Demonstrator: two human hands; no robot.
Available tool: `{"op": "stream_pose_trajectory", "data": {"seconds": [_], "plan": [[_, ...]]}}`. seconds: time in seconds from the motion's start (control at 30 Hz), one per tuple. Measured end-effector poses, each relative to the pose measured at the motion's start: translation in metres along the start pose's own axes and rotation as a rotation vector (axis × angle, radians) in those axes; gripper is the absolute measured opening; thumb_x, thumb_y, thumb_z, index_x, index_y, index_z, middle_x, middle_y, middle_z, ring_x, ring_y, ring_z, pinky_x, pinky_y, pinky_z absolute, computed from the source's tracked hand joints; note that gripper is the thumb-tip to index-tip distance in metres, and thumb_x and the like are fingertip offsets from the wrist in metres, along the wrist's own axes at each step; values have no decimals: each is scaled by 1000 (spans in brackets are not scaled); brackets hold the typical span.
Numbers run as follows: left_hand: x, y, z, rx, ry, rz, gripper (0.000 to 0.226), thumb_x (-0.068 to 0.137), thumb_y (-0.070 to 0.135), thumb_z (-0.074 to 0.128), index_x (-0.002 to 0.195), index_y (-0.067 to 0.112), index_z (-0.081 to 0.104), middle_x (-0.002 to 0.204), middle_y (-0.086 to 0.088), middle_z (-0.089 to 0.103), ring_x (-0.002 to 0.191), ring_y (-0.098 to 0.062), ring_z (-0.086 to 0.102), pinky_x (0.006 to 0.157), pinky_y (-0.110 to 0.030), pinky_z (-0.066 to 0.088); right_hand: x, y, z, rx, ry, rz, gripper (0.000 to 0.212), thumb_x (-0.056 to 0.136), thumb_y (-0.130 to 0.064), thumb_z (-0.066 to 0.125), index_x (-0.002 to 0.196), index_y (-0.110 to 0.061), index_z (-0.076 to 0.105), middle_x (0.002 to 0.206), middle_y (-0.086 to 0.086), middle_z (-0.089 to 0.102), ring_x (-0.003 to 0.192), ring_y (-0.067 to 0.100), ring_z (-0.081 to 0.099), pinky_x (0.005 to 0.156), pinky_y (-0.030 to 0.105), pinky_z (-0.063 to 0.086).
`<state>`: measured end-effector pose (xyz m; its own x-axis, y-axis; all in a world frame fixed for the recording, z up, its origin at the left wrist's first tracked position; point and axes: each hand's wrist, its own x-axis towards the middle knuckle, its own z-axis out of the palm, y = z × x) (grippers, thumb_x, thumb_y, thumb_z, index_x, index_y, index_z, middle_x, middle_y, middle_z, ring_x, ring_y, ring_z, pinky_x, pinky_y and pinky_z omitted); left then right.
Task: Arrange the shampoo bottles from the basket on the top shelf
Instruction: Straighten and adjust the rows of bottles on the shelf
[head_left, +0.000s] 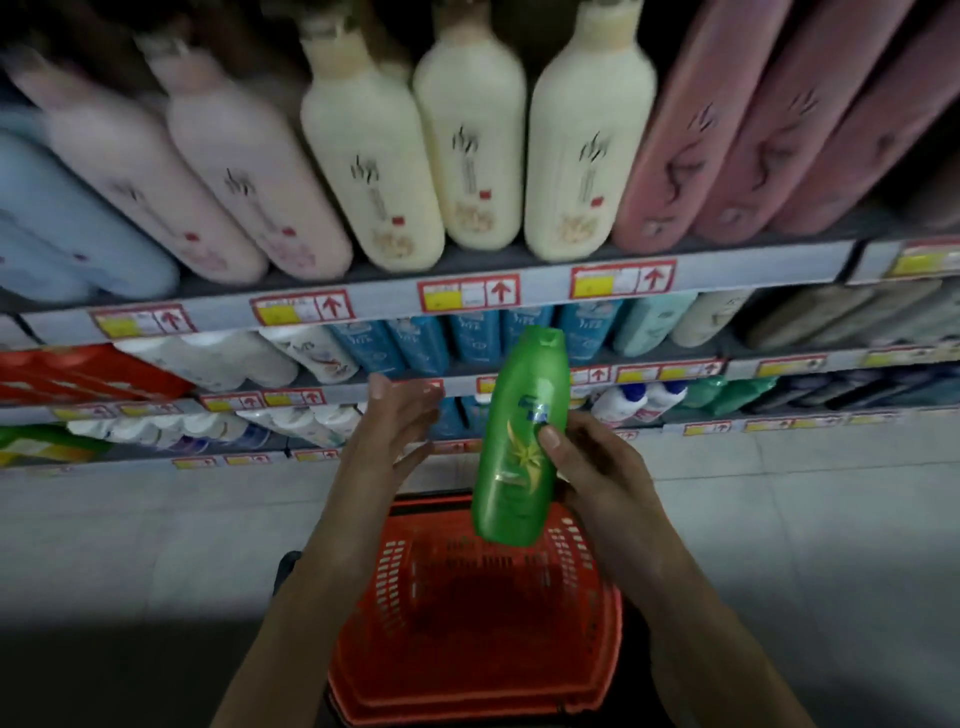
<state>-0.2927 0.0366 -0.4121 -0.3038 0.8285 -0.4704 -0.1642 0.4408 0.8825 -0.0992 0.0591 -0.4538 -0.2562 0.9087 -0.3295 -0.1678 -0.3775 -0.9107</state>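
Observation:
A green shampoo bottle (519, 441) is held upright above the red basket (587, 613), cap pointing up. My right hand (592, 467) grips its right side, thumb on the label. My left hand (400, 421) hovers just left of the bottle with fingers spread, not touching it. The basket sits on the floor below my arms; its visible inside looks dark and I see no bottles in it. The highest shelf in view (395, 301) carries large cream bottles (467, 140), pale pink bottles (244, 176) and darker pink bottles (727, 130).
Lower shelves hold blue bottles (467, 343), white bottles (208, 358), red packs (78, 374) and green bottles (727, 392). Red-and-yellow price tags line the shelf edges. Grey tiled floor (779, 493) lies on both sides of the basket.

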Motion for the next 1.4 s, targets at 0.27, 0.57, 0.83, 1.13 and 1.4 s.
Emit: {"op": "stream_pose_trajectory", "data": {"seconds": [0.27,0.57,0.83,1.13,1.4], "plan": [[-56,154,104,-28,-65,-12,60,104,46,12,133,11,51,142,-8,54,135,-23,47,111,-39,35,-36,-179,-68,13,133,-149,26,80,-35,67,95,-15,71,81,4,66,78,12,64,70,30,56],[-123,261,190,-40,-234,260,77,71,74,34,124,26,61,129,6,68,124,-8,59,113,-39,40,-92,-330,-125,49,168,-338,37,81,-38,70,109,-15,71,98,11,73,89,17,67,82,36,56],[-166,363,262,-64,-288,463,109,32,103,51,113,30,59,112,19,68,116,-2,60,99,-28,43,-132,-442,-156,85,212,-515,31,77,-30,67,104,-13,70,92,7,76,79,10,71,69,21,58],[-217,426,276,-43,-278,621,62,77,65,27,113,29,62,126,8,65,116,-2,59,92,-23,46,-166,-522,-144,24,159,-681,31,77,-24,64,104,-8,68,93,5,77,85,9,71,74,16,55],[-281,473,255,-76,-243,822,71,83,58,28,135,17,54,134,2,62,128,-12,55,115,-42,39,-211,-559,-116,-9,133,-795,32,80,-25,63,107,-9,69,99,4,77,89,8,71,70,12,51]]}}
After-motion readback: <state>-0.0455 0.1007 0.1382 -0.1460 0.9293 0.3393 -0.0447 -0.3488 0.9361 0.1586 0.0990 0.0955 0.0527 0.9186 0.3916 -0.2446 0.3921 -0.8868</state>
